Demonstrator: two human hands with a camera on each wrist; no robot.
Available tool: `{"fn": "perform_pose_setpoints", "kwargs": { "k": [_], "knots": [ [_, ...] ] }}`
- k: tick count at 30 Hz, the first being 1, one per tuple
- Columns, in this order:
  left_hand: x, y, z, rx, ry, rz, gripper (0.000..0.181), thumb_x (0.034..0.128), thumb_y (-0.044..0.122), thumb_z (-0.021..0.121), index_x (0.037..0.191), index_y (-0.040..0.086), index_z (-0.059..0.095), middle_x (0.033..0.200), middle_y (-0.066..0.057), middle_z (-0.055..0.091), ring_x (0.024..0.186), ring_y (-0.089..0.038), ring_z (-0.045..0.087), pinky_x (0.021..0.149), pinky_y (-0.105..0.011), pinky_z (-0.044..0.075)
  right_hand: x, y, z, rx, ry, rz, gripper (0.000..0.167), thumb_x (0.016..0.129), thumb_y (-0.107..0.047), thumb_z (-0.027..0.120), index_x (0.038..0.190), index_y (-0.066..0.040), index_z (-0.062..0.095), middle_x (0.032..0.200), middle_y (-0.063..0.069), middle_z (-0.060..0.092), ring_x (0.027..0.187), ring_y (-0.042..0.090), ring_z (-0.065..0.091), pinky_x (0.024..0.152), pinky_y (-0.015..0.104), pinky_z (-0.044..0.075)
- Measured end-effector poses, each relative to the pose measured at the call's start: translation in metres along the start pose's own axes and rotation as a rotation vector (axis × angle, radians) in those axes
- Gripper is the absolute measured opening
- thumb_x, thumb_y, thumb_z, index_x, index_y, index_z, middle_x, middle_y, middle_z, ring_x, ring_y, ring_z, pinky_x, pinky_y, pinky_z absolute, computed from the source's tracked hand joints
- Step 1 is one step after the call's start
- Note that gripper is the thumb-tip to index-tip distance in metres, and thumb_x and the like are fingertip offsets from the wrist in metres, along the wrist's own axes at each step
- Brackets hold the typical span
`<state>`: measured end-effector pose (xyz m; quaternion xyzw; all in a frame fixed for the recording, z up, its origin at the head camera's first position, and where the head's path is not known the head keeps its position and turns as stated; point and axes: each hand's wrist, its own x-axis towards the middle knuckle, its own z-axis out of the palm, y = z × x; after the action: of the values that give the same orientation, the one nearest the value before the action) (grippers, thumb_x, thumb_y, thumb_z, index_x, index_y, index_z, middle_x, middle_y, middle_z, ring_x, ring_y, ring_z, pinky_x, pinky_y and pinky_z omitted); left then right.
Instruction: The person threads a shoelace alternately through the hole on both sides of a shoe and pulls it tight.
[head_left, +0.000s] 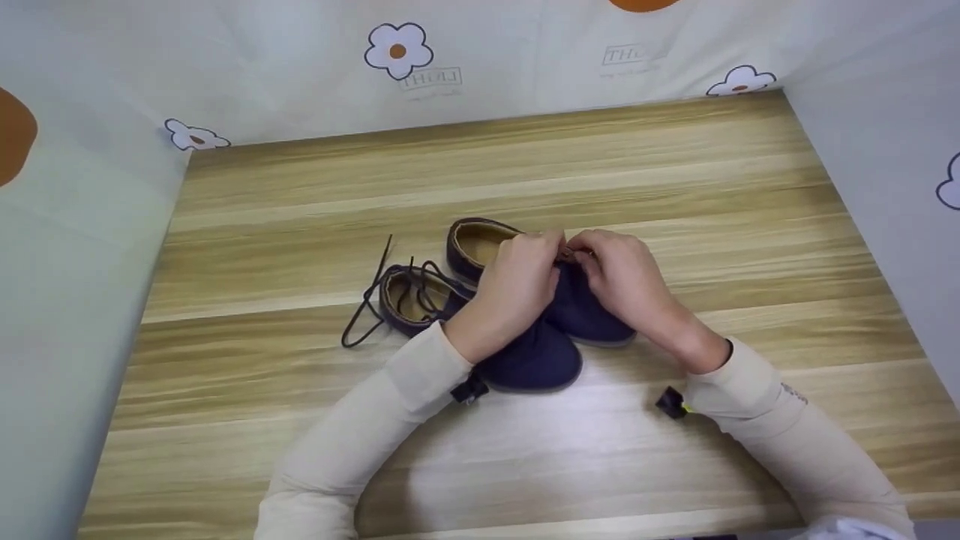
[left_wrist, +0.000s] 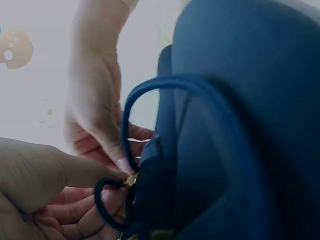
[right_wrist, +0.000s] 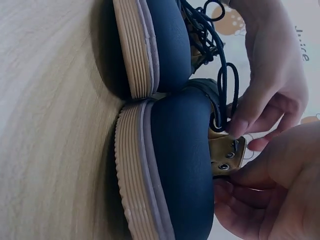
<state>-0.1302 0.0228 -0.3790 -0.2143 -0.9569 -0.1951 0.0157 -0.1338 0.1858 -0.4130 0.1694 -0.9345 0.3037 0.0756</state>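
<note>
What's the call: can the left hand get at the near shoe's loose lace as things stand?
Likely yes: the loose lace trailing past the near shoe's heel looks uncovered in the head view. The left hand would probably have to leave the far shoe first, though.

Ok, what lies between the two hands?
The tan flap of a dark shoe, with metal eyelets, lies between left hand and right hand; the right wrist view shows it.
</note>
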Motion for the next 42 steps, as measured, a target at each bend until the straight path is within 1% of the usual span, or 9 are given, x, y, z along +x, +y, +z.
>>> {"fn": "perform_pose_setpoints", "kwargs": {
  "k": [3, 12, 14, 18, 20, 24, 28, 32, 42],
  "knots": [
    [0.004, 0.002, 0.006, 0.012, 0.018, -0.027, 0.016, 0.0876, 0.008, 0.064, 0.102, 0.012, 0.059, 0.09, -0.012, 0.074, 0.083, -0.034, 0.073, 0.06, -0.044, 0.057, 0.0, 0.001, 0.0, 0.008, 0.011, -0.002, 0.015, 0.092, -0.002, 0.062, 0.101, -0.002, 0.073, 0.099, 0.012, 0.076, 0.094, 0.029, 0.072, 0.085, 0.044, 0.055],
    [0.009, 0.002, 0.019, 0.039, 0.124, -0.01, 0.017, 0.0886, 0.005, 0.061, 0.104, 0.011, 0.058, 0.083, -0.011, 0.073, 0.076, -0.032, 0.073, 0.058, -0.041, 0.057, -0.001, 0.0, 0.001, 0.038, 0.043, 0.012, 0.006, 0.09, -0.005, 0.066, 0.094, -0.005, 0.07, 0.087, 0.01, 0.075, 0.081, 0.025, 0.071, 0.075, 0.042, 0.054],
    [0.01, 0.004, 0.023, 0.107, 0.151, -0.001, 0.014, 0.0888, 0.006, 0.062, 0.102, 0.011, 0.061, 0.083, -0.01, 0.073, 0.076, -0.029, 0.072, 0.06, -0.039, 0.058, -0.001, 0.001, 0.001, 0.041, 0.041, 0.018, 0.005, 0.089, -0.006, 0.067, 0.093, -0.005, 0.07, 0.086, 0.009, 0.075, 0.08, 0.025, 0.071, 0.074, 0.042, 0.054],
    [0.01, 0.006, 0.029, 0.348, 0.213, 0.022, 0.006, 0.0891, 0.013, 0.064, 0.091, 0.015, 0.069, 0.086, -0.002, 0.072, 0.082, -0.022, 0.068, 0.071, -0.032, 0.054, -0.002, -0.001, 0.0, 0.032, 0.03, 0.035, 0.006, 0.088, -0.008, 0.067, 0.092, -0.005, 0.069, 0.084, 0.009, 0.075, 0.076, 0.024, 0.07, 0.072, 0.041, 0.054],
    [0.01, 0.007, 0.032, 0.452, 0.233, 0.02, 0.011, 0.0912, 0.019, 0.061, 0.089, 0.019, 0.072, 0.089, 0.0, 0.068, 0.086, -0.02, 0.061, 0.075, -0.032, 0.048, -0.002, -0.001, -0.002, 0.025, 0.025, 0.04, 0.005, 0.087, -0.008, 0.067, 0.092, -0.005, 0.069, 0.083, 0.009, 0.075, 0.075, 0.024, 0.07, 0.071, 0.041, 0.053],
    [0.012, 0.007, 0.033, 0.514, 0.211, 0.025, 0.026, 0.0968, 0.028, 0.049, 0.091, 0.024, 0.075, 0.104, -0.001, 0.057, 0.097, -0.022, 0.05, 0.081, -0.036, 0.039, -0.002, 0.0, -0.002, 0.019, 0.017, 0.038, 0.006, 0.087, -0.007, 0.067, 0.091, -0.005, 0.069, 0.083, 0.009, 0.075, 0.074, 0.024, 0.07, 0.072, 0.041, 0.053],
    [0.016, 0.002, 0.031, 0.445, 0.083, 0.05, 0.02, 0.0962, 0.024, 0.055, 0.099, 0.023, 0.074, 0.113, -0.002, 0.057, 0.106, -0.023, 0.049, 0.09, -0.04, 0.041, -0.003, 0.001, -0.001, 0.011, 0.016, 0.039, 0.005, 0.087, -0.009, 0.068, 0.091, -0.006, 0.069, 0.083, 0.008, 0.075, 0.074, 0.024, 0.07, 0.071, 0.041, 0.053],
    [0.019, -0.003, 0.028, 0.315, -0.024, 0.03, 0.017, 0.0915, 0.017, 0.063, 0.101, 0.024, 0.076, 0.108, -0.001, 0.064, 0.106, -0.023, 0.053, 0.091, -0.041, 0.043, -0.004, 0.001, 0.0, 0.006, 0.016, 0.05, 0.005, 0.088, -0.011, 0.069, 0.09, -0.006, 0.069, 0.084, 0.008, 0.076, 0.073, 0.023, 0.071, 0.07, 0.041, 0.053],
    [0.019, -0.011, 0.015, -0.009, -0.065, 0.021, 0.017, 0.0871, 0.023, 0.068, 0.101, 0.022, 0.078, 0.102, -0.001, 0.069, 0.1, -0.025, 0.056, 0.088, -0.043, 0.042, -0.005, -0.001, -0.001, 0.022, 0.006, 0.091, 0.005, 0.087, -0.012, 0.07, 0.088, -0.008, 0.071, 0.084, 0.006, 0.076, 0.073, 0.021, 0.072, 0.069, 0.04, 0.052]
  ]
}}
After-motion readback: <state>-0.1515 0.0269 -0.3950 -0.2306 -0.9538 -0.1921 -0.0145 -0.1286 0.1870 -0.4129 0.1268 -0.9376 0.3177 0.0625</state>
